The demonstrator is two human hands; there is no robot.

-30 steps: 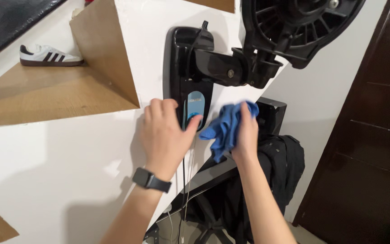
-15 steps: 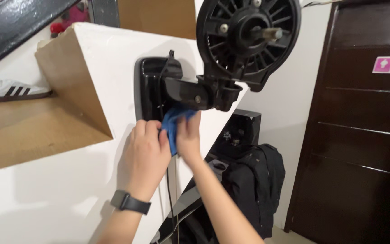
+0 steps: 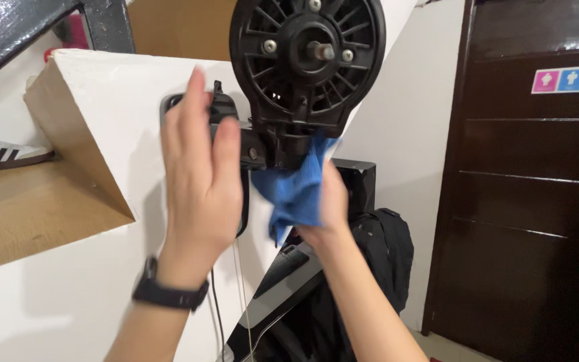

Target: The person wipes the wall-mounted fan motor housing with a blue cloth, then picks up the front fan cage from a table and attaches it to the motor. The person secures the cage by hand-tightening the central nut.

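Bracing the unit, I keep my left hand [image 3: 199,177] flat and open, fingers extended, its palm against the black wall-mounted housing [image 3: 226,110] so the assembly appears steadied. My right hand [image 3: 323,208] is closed around a blue cloth [image 3: 293,188], pressing it up under the round black ribbed disc [image 3: 306,60] where that meets the bracket. Beyond stand a white stair side panel [image 3: 102,87], a black bag [image 3: 383,248] below, and a dark door [image 3: 537,188] further right.

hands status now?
Left hand: open, flat against the black unit.
Right hand: shut on the blue cloth.
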